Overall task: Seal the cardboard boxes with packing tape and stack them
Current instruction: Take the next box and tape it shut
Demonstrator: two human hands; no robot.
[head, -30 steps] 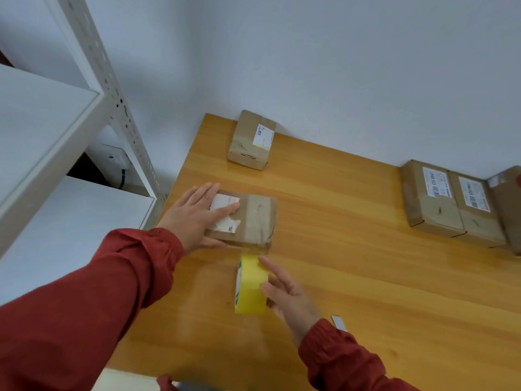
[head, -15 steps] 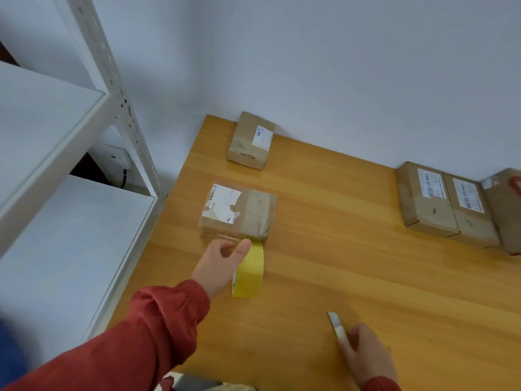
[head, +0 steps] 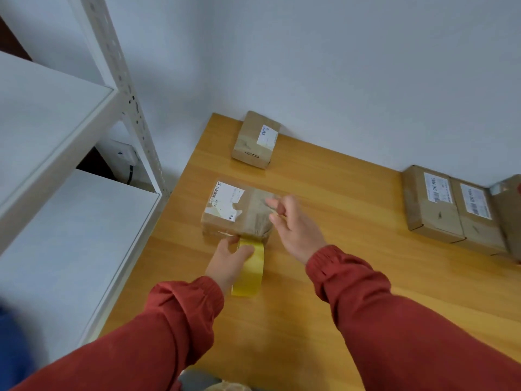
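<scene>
- Yellow tape roll (head: 251, 270): stands on edge on the wooden table (head: 352, 277), gripped by the left hand (head: 228, 262), thumb across its top. Its far edge meets the near side of the box ahead.
- Brown cardboard box (head: 225, 213): lies flat just beyond the left hand, with a torn white label on top and clear tape over its right half.
- The right hand (head: 296, 225): held over the box's right end, fingers loosely spread and blurred; whether it touches the box cannot be told.
- A second box (head: 255, 141): well beyond both hands, at the wall.
- A row of labelled boxes (head: 434, 207): far right of the right hand.
- White metal shelving (head: 70, 136): left of the left hand.
</scene>
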